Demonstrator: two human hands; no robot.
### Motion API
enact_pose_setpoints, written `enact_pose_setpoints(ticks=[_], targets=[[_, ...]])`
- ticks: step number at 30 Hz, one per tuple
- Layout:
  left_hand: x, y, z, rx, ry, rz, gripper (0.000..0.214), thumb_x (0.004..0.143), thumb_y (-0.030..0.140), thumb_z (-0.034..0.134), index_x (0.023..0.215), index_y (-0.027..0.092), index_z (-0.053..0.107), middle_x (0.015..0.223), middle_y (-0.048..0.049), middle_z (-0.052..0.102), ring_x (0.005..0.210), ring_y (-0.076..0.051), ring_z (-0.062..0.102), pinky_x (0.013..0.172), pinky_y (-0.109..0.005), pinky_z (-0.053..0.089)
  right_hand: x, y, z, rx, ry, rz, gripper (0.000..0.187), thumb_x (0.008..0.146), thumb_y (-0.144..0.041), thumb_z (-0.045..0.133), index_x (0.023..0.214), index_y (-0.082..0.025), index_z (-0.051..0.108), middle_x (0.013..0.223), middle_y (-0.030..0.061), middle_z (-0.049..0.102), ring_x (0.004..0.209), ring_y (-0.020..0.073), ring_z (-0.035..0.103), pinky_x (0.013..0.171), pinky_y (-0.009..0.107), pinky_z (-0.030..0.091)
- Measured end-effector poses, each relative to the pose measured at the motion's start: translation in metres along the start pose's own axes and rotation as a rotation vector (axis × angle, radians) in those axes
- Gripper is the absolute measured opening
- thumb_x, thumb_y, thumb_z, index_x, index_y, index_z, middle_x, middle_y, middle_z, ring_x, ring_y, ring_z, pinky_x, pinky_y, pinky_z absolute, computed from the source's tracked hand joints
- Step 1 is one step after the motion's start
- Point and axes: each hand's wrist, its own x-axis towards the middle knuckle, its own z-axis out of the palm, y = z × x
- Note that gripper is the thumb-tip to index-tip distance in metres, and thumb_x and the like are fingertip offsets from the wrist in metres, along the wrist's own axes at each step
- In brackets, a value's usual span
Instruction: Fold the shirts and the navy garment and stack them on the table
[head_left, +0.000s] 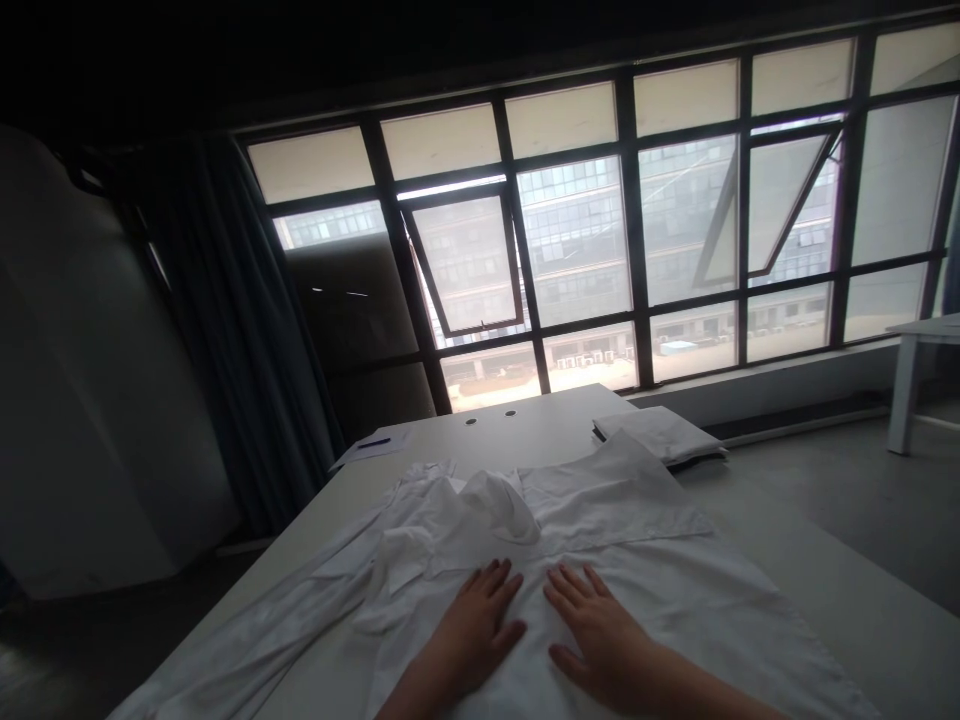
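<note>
A white long-sleeved shirt (570, 560) lies spread on a pale table (540, 425), its crumpled collar (499, 505) at the far end and one sleeve (255, 640) stretching toward the lower left. My left hand (472, 630) rests flat on the shirt's middle, fingers spread, just below the collar. My right hand (592, 625) lies flat on the same cloth close beside it, also with spread fingers. Neither hand holds anything.
A folded white cloth (656, 435) sits on a dark flat item at the table's far right. A sheet of paper with a blue pen (373, 446) lies at the far left. Behind are large windows (577, 240), a dark curtain (247, 350), and a small table (915, 350).
</note>
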Motion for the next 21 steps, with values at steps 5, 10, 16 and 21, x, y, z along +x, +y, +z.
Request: enact_pose_setpoints(ticks=[5,10,16,21], targets=[[-0.021,-0.055,0.009,0.033,0.012,0.013,0.06,0.103,0.058,0.041,0.159,0.044,0.025,0.169,0.0046,0.019,0.156,-0.027,0.02,0.129,-0.051,0.016,-0.012,0.022,-0.014,-0.014,0.001,0.006,0.072,0.098,-0.069,0.04,0.16,-0.034,0.03,0.169,0.0047,0.02,0.156,0.031,0.016,0.127,0.054,0.009],[-0.052,-0.084,0.011,0.075,0.043,-0.067,0.063,0.102,0.064,0.038,0.16,0.042,0.023,0.169,0.0023,0.016,0.156,-0.031,0.02,0.128,-0.053,0.018,-0.038,0.079,-0.027,-0.117,0.074,0.139,0.071,0.099,-0.069,0.036,0.159,-0.032,0.032,0.168,0.0043,0.024,0.155,0.029,0.02,0.127,0.052,0.01],[-0.072,-0.08,0.009,0.12,0.019,-0.091,0.074,0.097,0.073,0.04,0.16,0.042,0.017,0.169,0.0008,0.011,0.156,-0.034,0.014,0.127,-0.06,0.009,-0.09,0.15,-0.042,-0.229,0.164,0.318,0.07,0.098,-0.069,0.037,0.157,-0.032,0.037,0.166,0.0041,0.027,0.154,0.0307,0.022,0.125,0.056,0.015],[-0.083,-0.077,0.012,0.104,-0.021,-0.063,0.096,0.083,0.086,0.051,0.161,0.042,0.014,0.169,-0.0016,0.008,0.156,-0.039,0.011,0.125,-0.063,0.009,-0.133,0.18,-0.028,-0.28,0.241,0.347,0.066,0.096,-0.067,0.041,0.155,-0.037,0.039,0.164,0.0025,0.032,0.152,0.0343,0.027,0.123,0.062,0.017]])
